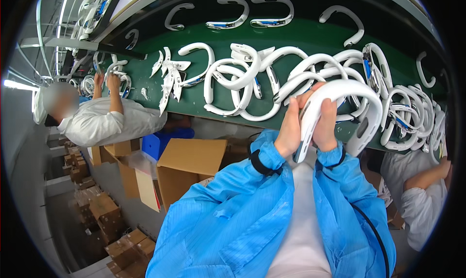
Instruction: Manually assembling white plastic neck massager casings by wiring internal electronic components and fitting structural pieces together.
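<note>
A white U-shaped neckband casing [342,89] with slots along its side is raised in front of my chest, over the bench's near edge. Its curve points up and away, and its two ends hang toward me. My left hand [290,130] presses against the outer side of the left arm of the casing, fingers closed round it. From inside the curve, my right hand [326,126] grips that same arm; part of its fingers is hidden behind the casing. Just beyond my hands lies a pile of similar neckbands [310,67], some showing blue and metallic parts inside.
More neckbands [274,22] lie along the far side of the green bench [160,39]. Loose white shell pieces [172,76] are to the left. Co-workers in white sit at left [97,120] and right [420,200]. An open cardboard box [189,156] and blue bin [155,144] stand below.
</note>
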Demonstrator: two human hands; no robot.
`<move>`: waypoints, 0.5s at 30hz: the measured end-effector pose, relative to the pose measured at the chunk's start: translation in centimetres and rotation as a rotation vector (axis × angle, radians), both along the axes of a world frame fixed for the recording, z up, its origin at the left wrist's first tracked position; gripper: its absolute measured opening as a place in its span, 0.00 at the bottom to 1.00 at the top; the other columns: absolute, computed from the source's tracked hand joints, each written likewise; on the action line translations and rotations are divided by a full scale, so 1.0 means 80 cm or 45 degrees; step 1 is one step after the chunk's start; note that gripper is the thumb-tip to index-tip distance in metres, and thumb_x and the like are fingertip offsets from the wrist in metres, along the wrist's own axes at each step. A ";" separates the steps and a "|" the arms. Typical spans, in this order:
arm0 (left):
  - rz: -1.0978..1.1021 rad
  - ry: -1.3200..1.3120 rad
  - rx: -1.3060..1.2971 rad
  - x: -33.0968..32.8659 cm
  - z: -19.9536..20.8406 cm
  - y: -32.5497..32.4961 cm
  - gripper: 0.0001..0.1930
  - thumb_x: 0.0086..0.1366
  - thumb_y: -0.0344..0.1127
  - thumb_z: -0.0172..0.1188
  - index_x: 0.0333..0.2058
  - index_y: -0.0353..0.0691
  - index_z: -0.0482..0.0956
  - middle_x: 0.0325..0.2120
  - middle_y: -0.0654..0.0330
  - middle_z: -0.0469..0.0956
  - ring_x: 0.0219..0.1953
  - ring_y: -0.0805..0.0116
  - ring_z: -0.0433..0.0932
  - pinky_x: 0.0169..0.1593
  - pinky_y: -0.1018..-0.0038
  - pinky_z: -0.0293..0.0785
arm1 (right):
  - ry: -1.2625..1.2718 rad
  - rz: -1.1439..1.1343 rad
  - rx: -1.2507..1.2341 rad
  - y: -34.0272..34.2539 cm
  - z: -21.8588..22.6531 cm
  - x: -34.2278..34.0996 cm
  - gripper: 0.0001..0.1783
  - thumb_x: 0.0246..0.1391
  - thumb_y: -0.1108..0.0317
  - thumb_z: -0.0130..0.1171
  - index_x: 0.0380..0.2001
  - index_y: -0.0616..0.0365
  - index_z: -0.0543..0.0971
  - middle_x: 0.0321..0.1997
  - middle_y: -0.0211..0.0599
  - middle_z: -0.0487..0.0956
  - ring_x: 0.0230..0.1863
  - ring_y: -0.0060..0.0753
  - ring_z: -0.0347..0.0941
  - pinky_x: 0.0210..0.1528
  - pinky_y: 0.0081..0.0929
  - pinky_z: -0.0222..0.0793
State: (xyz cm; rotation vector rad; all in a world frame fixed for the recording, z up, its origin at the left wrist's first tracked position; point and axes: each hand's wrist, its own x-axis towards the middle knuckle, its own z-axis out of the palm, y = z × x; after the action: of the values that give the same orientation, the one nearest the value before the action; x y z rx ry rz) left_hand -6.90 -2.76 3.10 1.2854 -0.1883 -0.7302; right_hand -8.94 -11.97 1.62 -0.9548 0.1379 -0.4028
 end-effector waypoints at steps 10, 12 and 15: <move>0.215 0.660 -0.203 -0.004 0.011 -0.028 0.34 0.63 0.62 0.26 0.54 0.40 0.62 0.45 0.56 0.71 0.47 0.63 0.72 0.50 0.71 0.67 | 0.060 -0.049 -0.278 -0.010 -0.006 -0.002 0.14 0.46 0.65 0.57 0.32 0.62 0.69 0.23 0.31 0.72 0.24 0.20 0.68 0.26 0.19 0.63; 0.038 0.719 -0.197 0.004 0.007 -0.012 0.31 0.64 0.60 0.27 0.52 0.44 0.65 0.42 0.57 0.73 0.45 0.64 0.72 0.47 0.68 0.70 | 0.028 -0.038 -0.219 -0.010 0.017 -0.001 0.13 0.46 0.67 0.57 0.33 0.63 0.69 0.23 0.31 0.73 0.24 0.20 0.68 0.27 0.19 0.64; 0.084 0.884 -0.139 0.005 -0.002 -0.014 0.31 0.63 0.61 0.27 0.52 0.45 0.65 0.43 0.58 0.72 0.45 0.64 0.72 0.47 0.67 0.70 | 0.039 0.001 -0.102 -0.007 0.011 0.000 0.13 0.46 0.67 0.56 0.31 0.63 0.67 0.21 0.31 0.71 0.21 0.19 0.67 0.25 0.18 0.64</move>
State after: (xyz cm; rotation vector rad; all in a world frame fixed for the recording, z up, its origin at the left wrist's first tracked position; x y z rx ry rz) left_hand -6.49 -3.92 2.98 0.8691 0.3712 -1.0498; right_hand -8.95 -12.50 2.46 -1.0400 0.1499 -0.3953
